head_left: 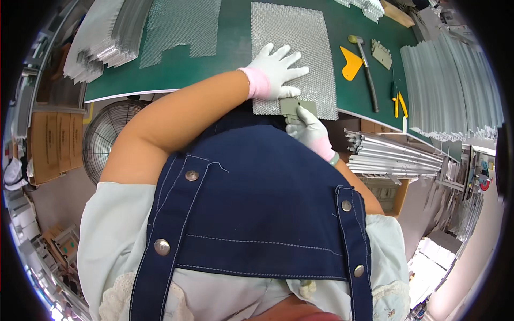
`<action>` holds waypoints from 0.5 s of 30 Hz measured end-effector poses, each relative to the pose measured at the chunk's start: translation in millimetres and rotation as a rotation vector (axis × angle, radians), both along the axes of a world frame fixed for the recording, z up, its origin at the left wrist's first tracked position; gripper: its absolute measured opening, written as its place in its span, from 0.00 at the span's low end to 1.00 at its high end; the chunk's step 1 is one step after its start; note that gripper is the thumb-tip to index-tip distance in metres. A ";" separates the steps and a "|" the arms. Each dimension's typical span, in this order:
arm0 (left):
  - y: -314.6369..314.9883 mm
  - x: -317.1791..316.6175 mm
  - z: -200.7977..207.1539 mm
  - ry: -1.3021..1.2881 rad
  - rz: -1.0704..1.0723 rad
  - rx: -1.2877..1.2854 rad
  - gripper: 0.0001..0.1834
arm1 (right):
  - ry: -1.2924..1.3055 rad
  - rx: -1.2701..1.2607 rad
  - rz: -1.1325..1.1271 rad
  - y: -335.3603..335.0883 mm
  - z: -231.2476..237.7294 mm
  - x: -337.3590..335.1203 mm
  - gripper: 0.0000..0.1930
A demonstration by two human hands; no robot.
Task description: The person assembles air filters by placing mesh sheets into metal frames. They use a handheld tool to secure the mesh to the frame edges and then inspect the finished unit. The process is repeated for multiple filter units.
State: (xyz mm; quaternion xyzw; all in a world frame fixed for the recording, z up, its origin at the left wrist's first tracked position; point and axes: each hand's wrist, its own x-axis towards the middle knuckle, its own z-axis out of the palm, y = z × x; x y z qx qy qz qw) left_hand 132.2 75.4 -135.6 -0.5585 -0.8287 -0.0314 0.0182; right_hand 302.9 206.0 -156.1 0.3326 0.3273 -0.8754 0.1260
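White-gloved, our left hand (276, 72) lay, fingers splayed, on the mesh sheet (292, 27), likely to steady it; our right hand (310, 129) pinched a grey-green plate (290, 106) over its near edge.

A big green table (234, 37) is seen at the top, and a round fan (99, 144) (with a wire cage) is seen below its left edge. Brown boxes (45, 147) are stood up farther left, by the grey floor (67, 200). A bright light (56, 312) is seen at the lower left.
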 end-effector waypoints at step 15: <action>-2.8 13.8 -3.5 0.020 -0.014 0.033 0.32 | 0.148 0.250 0.063 -0.7 -19.9 18.8 0.17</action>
